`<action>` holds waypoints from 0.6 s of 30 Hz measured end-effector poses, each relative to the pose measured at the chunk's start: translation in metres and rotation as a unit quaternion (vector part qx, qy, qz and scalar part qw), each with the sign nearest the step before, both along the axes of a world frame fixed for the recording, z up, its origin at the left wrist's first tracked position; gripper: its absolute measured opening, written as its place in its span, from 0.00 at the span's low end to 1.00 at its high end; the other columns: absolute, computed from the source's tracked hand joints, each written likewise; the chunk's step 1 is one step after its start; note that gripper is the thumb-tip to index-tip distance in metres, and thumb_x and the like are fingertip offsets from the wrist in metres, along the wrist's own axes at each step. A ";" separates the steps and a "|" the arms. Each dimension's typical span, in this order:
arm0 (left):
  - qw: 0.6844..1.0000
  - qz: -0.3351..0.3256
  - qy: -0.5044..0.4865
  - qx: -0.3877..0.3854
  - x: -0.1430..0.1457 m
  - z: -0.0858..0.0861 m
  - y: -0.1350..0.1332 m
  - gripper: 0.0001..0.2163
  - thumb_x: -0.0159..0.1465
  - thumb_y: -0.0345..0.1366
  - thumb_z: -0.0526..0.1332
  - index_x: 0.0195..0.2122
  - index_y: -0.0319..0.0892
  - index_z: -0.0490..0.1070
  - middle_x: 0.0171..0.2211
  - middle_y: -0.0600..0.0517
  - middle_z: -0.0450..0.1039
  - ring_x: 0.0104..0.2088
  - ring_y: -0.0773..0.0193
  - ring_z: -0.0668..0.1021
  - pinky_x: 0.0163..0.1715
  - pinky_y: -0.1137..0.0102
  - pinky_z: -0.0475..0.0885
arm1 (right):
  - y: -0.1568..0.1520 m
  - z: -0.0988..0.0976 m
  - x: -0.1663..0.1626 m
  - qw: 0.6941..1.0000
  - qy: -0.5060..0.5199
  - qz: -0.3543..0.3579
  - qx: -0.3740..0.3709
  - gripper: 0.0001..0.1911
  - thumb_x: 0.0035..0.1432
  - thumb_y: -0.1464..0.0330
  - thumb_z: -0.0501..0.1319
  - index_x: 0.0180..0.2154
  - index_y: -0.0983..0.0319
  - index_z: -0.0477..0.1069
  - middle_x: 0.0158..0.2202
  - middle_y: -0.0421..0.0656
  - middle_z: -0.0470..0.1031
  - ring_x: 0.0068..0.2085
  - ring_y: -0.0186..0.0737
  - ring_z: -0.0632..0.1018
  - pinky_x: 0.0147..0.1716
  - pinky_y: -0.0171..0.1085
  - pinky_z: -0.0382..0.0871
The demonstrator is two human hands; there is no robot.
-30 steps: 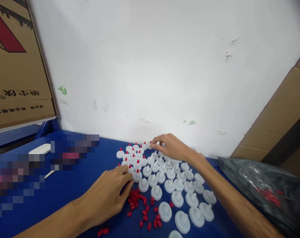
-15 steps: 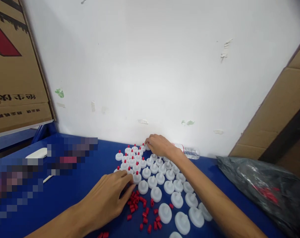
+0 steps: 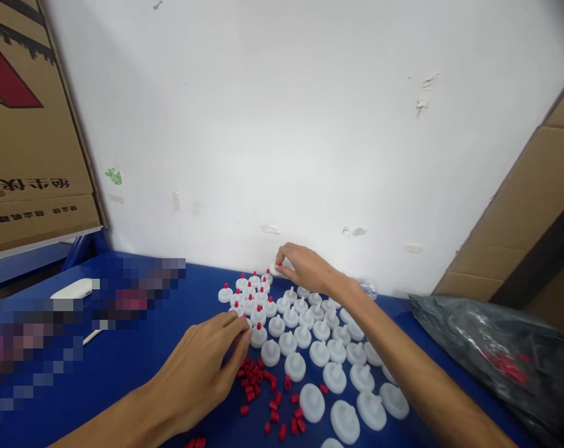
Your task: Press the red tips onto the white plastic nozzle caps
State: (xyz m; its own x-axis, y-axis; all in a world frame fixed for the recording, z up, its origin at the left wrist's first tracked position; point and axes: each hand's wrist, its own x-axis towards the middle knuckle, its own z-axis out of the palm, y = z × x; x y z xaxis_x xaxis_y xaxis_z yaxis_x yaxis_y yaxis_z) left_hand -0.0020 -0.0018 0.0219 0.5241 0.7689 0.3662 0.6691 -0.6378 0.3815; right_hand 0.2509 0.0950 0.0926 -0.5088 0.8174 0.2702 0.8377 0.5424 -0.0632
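Note:
My right hand (image 3: 303, 266) is by the wall at the back of the table, thumb and fingers pinching a white spouted lid (image 3: 275, 269) with a red cap on its tip. My left hand (image 3: 211, 348) is beside the front of the red-capped lids (image 3: 250, 305); its thumb and forefinger close together, and what lies between them is hidden. To the right, several white lids with bare spouts (image 3: 302, 336) stand in a spread. Loose red caps (image 3: 251, 376) lie in a pile just right of my left hand, others scattered nearer me.
The blue table (image 3: 142, 354) meets a white wall (image 3: 282, 137). A grey plastic bag (image 3: 487, 348) with red pieces lies at right. A clear bottle (image 3: 368, 287) shows behind my right forearm. Cardboard boxes stand left (image 3: 34, 149) and right (image 3: 510, 193). A white object (image 3: 74, 288) lies at left.
My right hand has risen slightly, its pinch and the lid now more visible. My left thumb has moved up toward the forefinger. The bottle is more covered by my right forearm.

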 end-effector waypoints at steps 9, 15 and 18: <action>0.995 -0.026 -0.076 0.060 0.000 0.011 -0.006 0.11 0.77 0.45 0.54 0.38 0.48 0.66 0.27 0.59 0.71 0.23 0.65 0.72 0.25 0.69 0.63 | -0.087 0.022 -0.032 0.993 -0.026 0.115 -0.017 0.06 0.71 0.72 0.60 0.47 0.62 0.74 0.46 0.46 0.78 0.41 0.40 0.78 0.38 0.37 0.69; 0.994 -0.055 -0.096 0.008 0.001 0.010 -0.008 0.14 0.79 0.43 0.48 0.38 0.48 0.66 0.29 0.57 0.75 0.25 0.64 0.74 0.28 0.68 0.65 | -0.105 0.021 -0.043 0.984 -0.086 0.156 0.003 0.06 0.70 0.72 0.63 0.47 0.66 0.77 0.45 0.50 0.79 0.45 0.45 0.78 0.38 0.40 0.69; 0.995 -0.037 -0.085 0.021 0.000 0.009 -0.009 0.15 0.79 0.43 0.47 0.37 0.48 0.66 0.28 0.57 0.75 0.24 0.64 0.73 0.27 0.68 0.64 | -0.103 0.024 -0.043 0.981 -0.101 0.164 0.009 0.14 0.69 0.60 0.68 0.45 0.65 0.78 0.41 0.47 0.80 0.42 0.45 0.79 0.35 0.40 0.68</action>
